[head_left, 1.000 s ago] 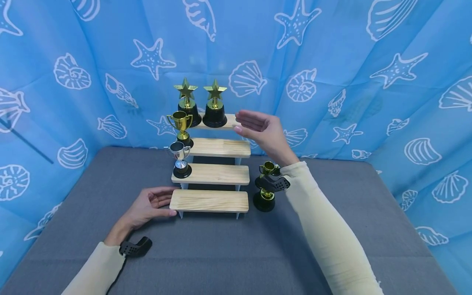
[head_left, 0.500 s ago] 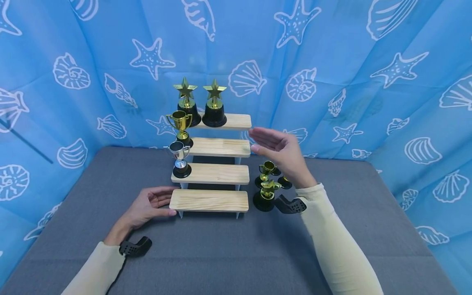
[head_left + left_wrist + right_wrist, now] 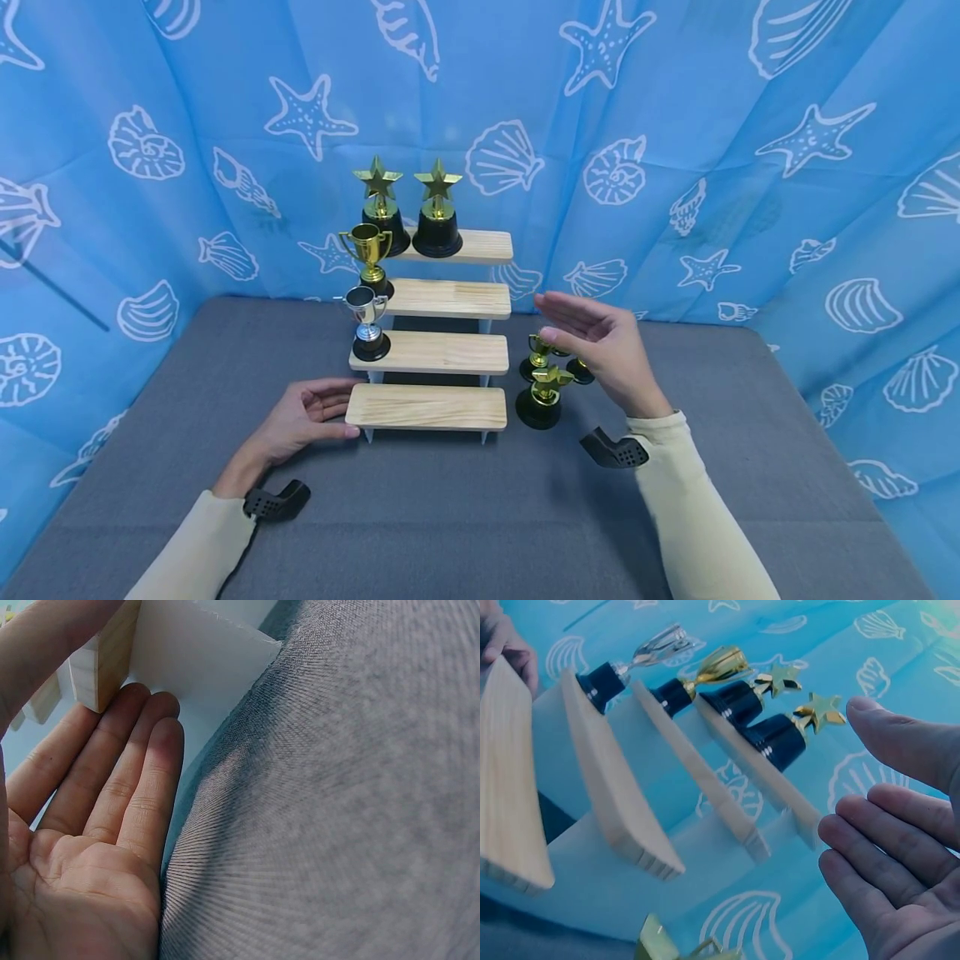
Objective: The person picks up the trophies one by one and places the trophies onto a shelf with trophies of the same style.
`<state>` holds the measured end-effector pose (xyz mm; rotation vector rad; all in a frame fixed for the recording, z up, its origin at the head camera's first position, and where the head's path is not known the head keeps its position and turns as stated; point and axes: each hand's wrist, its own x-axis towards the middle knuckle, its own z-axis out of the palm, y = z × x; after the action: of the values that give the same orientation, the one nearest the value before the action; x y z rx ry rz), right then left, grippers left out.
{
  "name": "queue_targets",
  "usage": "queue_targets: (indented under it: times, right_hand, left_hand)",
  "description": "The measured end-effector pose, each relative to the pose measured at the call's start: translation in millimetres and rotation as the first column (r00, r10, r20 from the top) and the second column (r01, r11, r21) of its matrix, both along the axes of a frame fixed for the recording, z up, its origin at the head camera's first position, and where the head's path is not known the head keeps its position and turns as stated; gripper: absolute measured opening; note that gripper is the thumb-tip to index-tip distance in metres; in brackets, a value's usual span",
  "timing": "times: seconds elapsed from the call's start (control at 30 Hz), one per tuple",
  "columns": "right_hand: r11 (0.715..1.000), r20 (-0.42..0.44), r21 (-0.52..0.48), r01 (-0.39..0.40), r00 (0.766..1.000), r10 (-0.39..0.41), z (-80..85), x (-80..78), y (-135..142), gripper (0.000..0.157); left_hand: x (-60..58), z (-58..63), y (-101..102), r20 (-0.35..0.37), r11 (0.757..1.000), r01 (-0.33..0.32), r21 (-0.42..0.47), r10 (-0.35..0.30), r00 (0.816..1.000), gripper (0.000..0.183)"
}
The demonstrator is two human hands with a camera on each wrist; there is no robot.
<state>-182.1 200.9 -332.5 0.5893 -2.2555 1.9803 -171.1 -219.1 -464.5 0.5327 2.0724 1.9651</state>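
Observation:
A tiered display stand (image 3: 426, 407) has several wooden steps on pale supports. My left hand (image 3: 300, 423) holds its lowest step by the left end, thumb at the front corner and fingers behind; in the left wrist view the fingers (image 3: 142, 780) reach the board's end. My right hand (image 3: 603, 346), fingers extended and holding nothing, is over the small trophies right of the stand. A gold star trophy (image 3: 542, 398) stands nearest there, with a small gold cup (image 3: 538, 352) behind it; others are partly hidden by the hand.
Two gold star trophies (image 3: 438, 212) share the top step. Below them, at the left ends, stand a gold cup trophy (image 3: 369, 254) and a silver cup trophy (image 3: 367, 321). Grey cloth (image 3: 420, 517) covers the table, and a blue shell-print curtain (image 3: 675, 125) hangs behind.
My right hand has come down from beside the top step, moving right and toward me, to the trophies on the table. The left hand and the stand keep their place.

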Motion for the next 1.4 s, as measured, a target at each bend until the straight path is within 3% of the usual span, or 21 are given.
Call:
queue_targets:
  times: [0.53, 0.8, 1.07, 1.4]
  right_hand:
    - [0.993, 0.066, 0.108, 0.043, 0.997, -0.050, -33.8, 12.4, 23.9, 0.049]
    - [0.993, 0.148, 0.121, 0.012, 0.989, -0.030, -48.4, 14.2, 30.1, 0.052]
    - [0.991, 0.154, 0.130, -0.022, 0.988, 0.002, -65.5, 15.6, 35.6, 0.051]
    - [0.982, 0.181, 0.190, -0.013, 0.983, -0.022, -77.7, 14.9, 36.0, 0.053]
  left_hand:
    - [-0.5, -0.3, -0.8, 0.003, 1.000, 0.008, 0.004, -0.008, 1.000, 0.071]
    - [0.1, 1.4, -1.3, 0.013, 1.000, 0.002, 0.001, -0.002, 1.000, 0.073]
    - [0.2, 1.4, -1.2, 0.016, 1.000, 0.001, -0.001, -0.001, 1.000, 0.073]
    - [0.2, 1.1, -1.3, 0.009, 1.000, 0.000, -0.008, 0.000, 1.000, 0.073]
